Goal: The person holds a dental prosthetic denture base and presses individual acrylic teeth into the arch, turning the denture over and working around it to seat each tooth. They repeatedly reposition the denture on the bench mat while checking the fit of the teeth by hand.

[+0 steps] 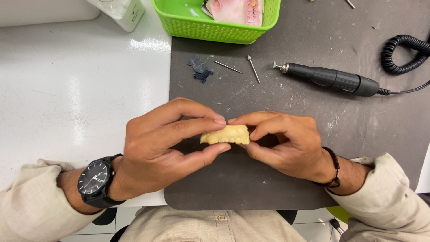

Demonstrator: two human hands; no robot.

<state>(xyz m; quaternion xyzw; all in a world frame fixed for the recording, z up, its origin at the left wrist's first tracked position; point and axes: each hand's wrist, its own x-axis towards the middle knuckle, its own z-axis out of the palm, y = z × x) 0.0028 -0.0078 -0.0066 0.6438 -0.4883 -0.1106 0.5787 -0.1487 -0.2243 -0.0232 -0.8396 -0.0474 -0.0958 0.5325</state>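
A pale yellow dental cast (226,135) with a row of moulded teeth is held between both hands above the dark grey work mat (277,94). My left hand (165,143) pinches its left end between thumb and fingers; a black wristwatch sits on that wrist. My right hand (286,143) grips the right end, with a black bead bracelet on the wrist. The fingertips of both hands meet on top of the cast.
A black rotary handpiece (333,79) with a coiled cable (403,54) lies at the mat's far right. Two loose burs (253,68) and a dark cloth scrap (199,69) lie behind my hands. A green basket (215,27) holds pink items. White table (76,89) on the left.
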